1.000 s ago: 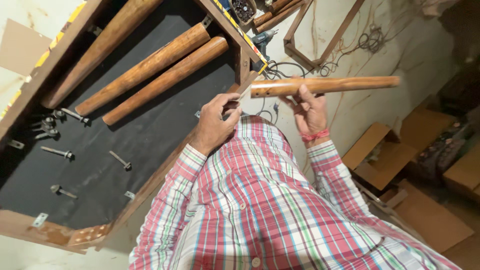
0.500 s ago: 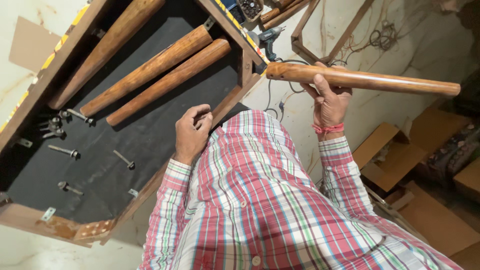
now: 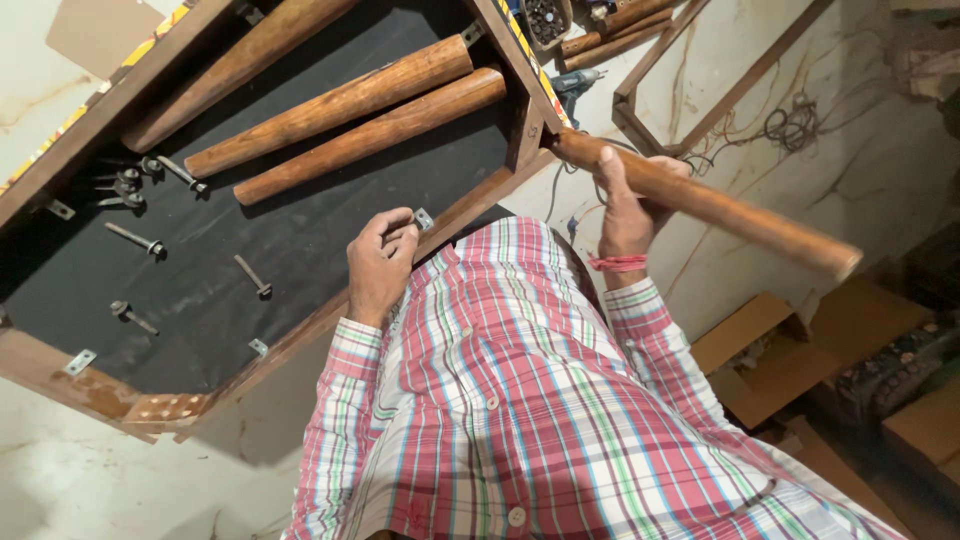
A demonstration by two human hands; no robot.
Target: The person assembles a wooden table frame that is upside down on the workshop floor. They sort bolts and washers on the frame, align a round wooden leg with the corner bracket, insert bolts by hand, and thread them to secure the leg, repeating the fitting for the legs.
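R hand [image 3: 628, 205] is wrapped tight round the tapered wooden leg [image 3: 700, 205] near its thick end, fingers fully closed on it. That end butts against the corner block [image 3: 524, 130] of the upturned wooden frame [image 3: 300, 335], at about 11 o'clock from the hand; the slim end points off to 4 o'clock, over the cardboard boxes [image 3: 760, 350]. L hand [image 3: 378, 262] sits on the frame rail w/ fingers curled, thumb and forefinger pinched close by a small metal bracket [image 3: 424, 218]. Can't tell if it actually grips the bracket.

To do this well: keep the leg's axis square to the corner block, steady the frame w/ the L hand, and twist w/o forcing so the thread doesn't cross.

Two spare legs [image 3: 350, 115] lie on the black underside at 10 o'clock, bolts [image 3: 135, 240] scattered at 9 o'clock.
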